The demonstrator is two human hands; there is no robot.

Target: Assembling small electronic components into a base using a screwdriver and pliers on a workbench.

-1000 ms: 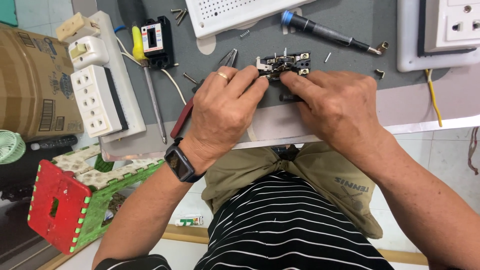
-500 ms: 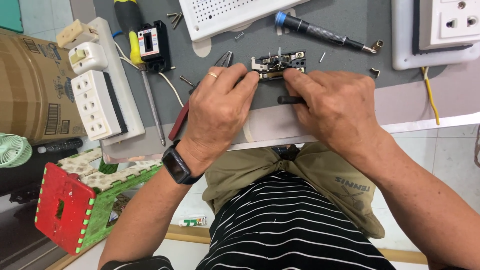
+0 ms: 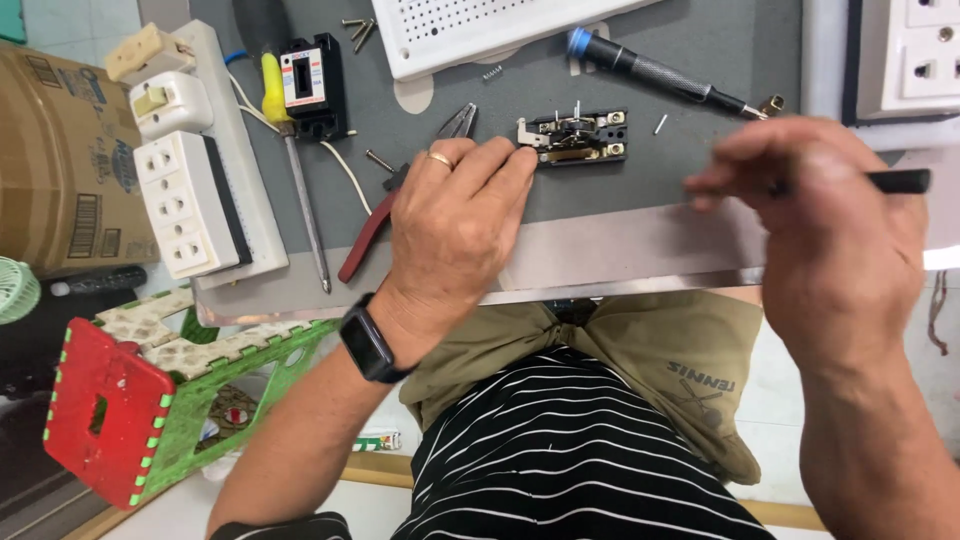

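left hand (image 3: 455,225) steadies a black switch mechanism (image 3: 573,138); right hand (image 3: 815,215) is lifted with a slim black tool (image 3: 898,181).

the switch mechanism, black with brass contacts and small screws, lies on the grey mat (image 3: 640,190) near the bench middle. left hand rests palm down on the mat, fingers together, fingertips touching the mechanism's left end. right hand is blurred, well to the right of the mechanism and apart from it, fingers pinched on the slim black tool, whose end sticks out rightward. red-handled pliers (image 3: 385,215) lie partly under the left hand. a blue-capped screwdriver (image 3: 655,75) lies just above the mechanism; a yellow-handled screwdriver (image 3: 290,150) lies to the left, beside a white socket strip (image 3: 180,200).
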